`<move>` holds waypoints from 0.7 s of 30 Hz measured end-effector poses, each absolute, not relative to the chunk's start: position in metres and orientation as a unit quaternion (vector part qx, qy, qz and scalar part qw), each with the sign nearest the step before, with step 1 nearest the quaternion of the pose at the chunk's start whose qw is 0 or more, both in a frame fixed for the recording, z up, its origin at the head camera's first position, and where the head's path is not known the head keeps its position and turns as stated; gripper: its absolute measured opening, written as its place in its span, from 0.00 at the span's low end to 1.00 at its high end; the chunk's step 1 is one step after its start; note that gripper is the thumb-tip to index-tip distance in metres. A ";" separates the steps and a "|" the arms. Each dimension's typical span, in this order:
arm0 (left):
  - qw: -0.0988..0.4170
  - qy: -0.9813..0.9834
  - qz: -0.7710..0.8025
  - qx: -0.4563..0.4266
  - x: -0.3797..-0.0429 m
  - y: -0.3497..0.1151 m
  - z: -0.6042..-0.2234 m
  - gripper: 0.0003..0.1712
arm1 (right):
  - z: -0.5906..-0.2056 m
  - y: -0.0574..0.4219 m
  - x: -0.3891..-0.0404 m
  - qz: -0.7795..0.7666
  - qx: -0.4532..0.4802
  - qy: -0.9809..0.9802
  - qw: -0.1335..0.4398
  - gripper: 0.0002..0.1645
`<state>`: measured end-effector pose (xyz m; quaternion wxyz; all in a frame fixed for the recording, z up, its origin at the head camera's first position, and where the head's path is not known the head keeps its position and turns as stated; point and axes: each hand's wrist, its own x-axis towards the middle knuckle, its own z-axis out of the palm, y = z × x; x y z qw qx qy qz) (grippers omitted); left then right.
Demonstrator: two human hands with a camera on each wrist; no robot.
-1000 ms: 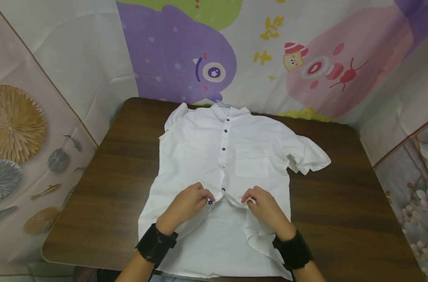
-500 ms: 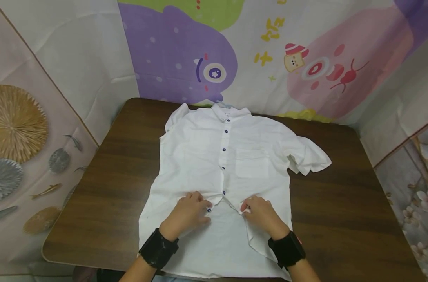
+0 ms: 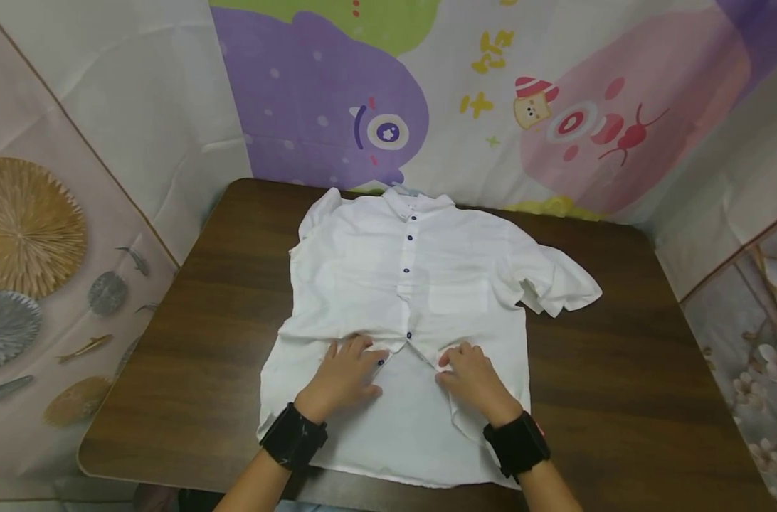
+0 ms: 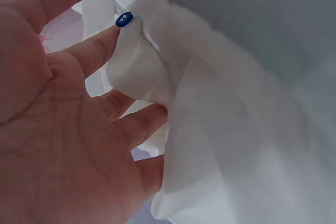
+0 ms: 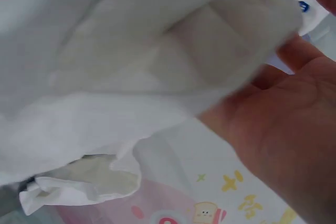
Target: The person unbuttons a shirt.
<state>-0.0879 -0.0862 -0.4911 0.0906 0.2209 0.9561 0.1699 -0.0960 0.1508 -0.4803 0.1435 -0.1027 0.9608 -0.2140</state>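
A white short-sleeved shirt (image 3: 363, 263) lies front up, collar at the far side, with dark blue buttons down its placket. Its lower front falls apart below a fastened button (image 3: 409, 336). My left hand (image 3: 340, 377) lies spread over the left front panel, thumb held away. In the left wrist view its fingers reach behind the cloth edge, the index fingertip right at a blue button (image 4: 124, 19). My right hand (image 3: 474, 377) is at the opposite panel's edge, fingers bent. The right wrist view has its thumb apart from the fingers, which are partly hidden behind the cloth (image 5: 157, 77).
Beneath the shirt is a dark brown wooden table (image 3: 619, 398) with rounded corners. A cartoon-printed cloth (image 3: 312, 92) hangs along its back edge, and patterned panels flank both sides. One shirt sleeve (image 3: 555, 277) spreads out to the right.
The lower shirt has shifted away from me, its hem leaving the table's front edge. My left hand has let go of its pinch and spread out; the right thumb has parted from the fingers.
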 end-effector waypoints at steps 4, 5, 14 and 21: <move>0.090 0.957 0.166 0.219 -0.091 -0.086 -0.493 0.34 | -0.474 0.143 -0.100 -0.184 -0.092 0.968 0.143 0.11; 0.088 0.957 0.166 0.220 -0.091 -0.086 -0.494 0.35 | -0.472 0.140 -0.101 -0.178 -0.087 0.970 0.140 0.13; 0.082 0.958 0.168 0.215 -0.093 -0.084 -0.494 0.38 | -0.470 0.107 -0.119 -0.178 -0.102 0.978 0.046 0.22; 0.054 0.961 0.172 0.211 -0.094 -0.079 -0.502 0.38 | -0.485 0.092 -0.131 -0.170 -0.115 0.979 -0.016 0.19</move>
